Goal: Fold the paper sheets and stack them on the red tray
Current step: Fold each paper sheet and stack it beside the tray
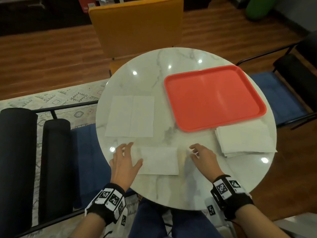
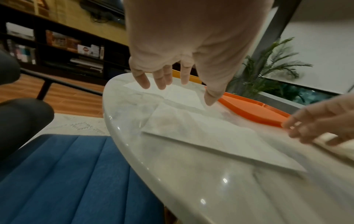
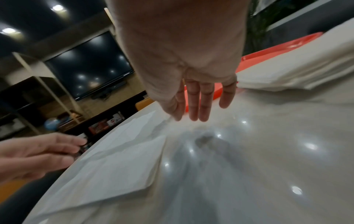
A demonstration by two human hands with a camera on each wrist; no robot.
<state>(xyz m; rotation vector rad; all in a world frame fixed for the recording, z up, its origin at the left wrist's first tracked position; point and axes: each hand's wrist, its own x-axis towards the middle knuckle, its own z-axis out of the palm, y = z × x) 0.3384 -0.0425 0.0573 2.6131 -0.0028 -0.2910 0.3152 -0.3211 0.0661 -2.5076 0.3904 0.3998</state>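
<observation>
Folded paper sheet (image 1: 158, 160) flat on the marble table (image 1: 197, 186) near the front edge, between left hand (image 1: 124, 163) and right hand (image 1: 203, 156), both spread and holding nothing; best lifted by both ends, kept creased, then carried to the bare red tray (image 1: 214, 97).

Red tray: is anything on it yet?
No. The red tray shows only bare surface in the head view. The folded sheet lies on the table between both hands, and the paper stack sits beside the tray's near edge.
</observation>
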